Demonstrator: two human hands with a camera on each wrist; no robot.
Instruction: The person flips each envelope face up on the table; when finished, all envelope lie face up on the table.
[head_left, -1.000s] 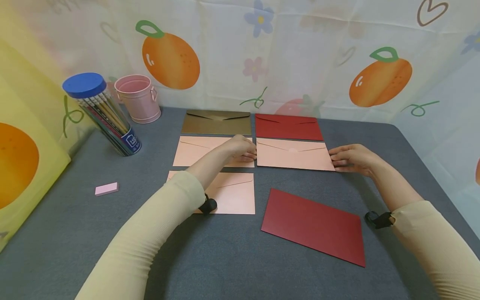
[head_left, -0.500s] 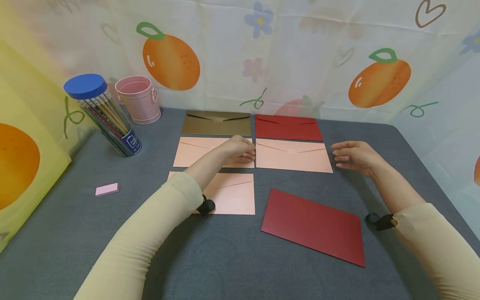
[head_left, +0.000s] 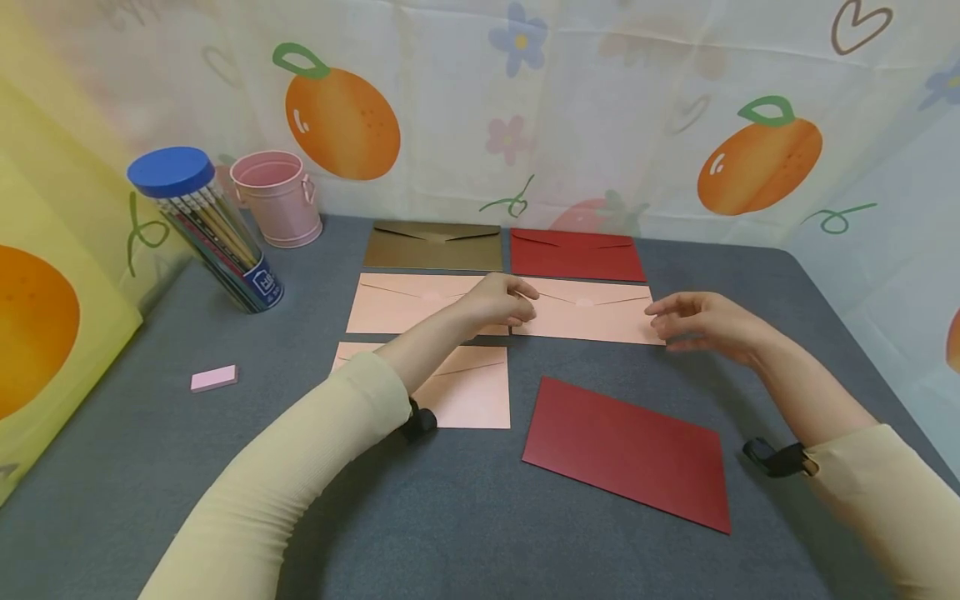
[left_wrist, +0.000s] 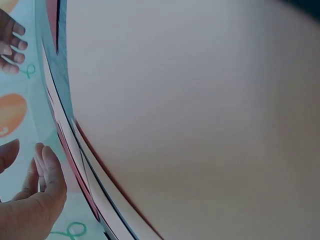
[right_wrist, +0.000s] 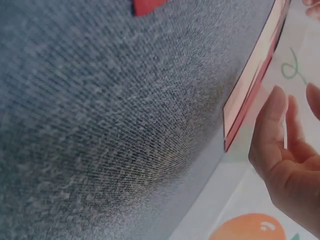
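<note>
My left hand [head_left: 501,302] hovers over the seam between two pink envelopes, fingers loosely bent and holding nothing. My right hand [head_left: 708,323] is just off the right end of the right pink envelope [head_left: 585,321], its fingers relaxed and apart. The middle-left pink envelope [head_left: 397,308] lies partly under my left forearm. Below it is another pink envelope [head_left: 472,392], its left part hidden by the sleeve. Behind them lie a gold envelope [head_left: 435,247] and a bright red envelope [head_left: 573,254]. A dark red envelope [head_left: 630,454] lies askew in front. Both wrist views show the hands with bare fingertips.
At the back left stand a clear tub of pencils [head_left: 217,242] with a blue lid and a pink bucket [head_left: 277,204]. A pink eraser [head_left: 213,379] lies on the grey table [head_left: 420,517] at left. A printed curtain [head_left: 442,108] hangs behind.
My right hand let go of the right pink envelope's end, drew away, then came back in over its edge. My left hand moved right and up off the seam.
</note>
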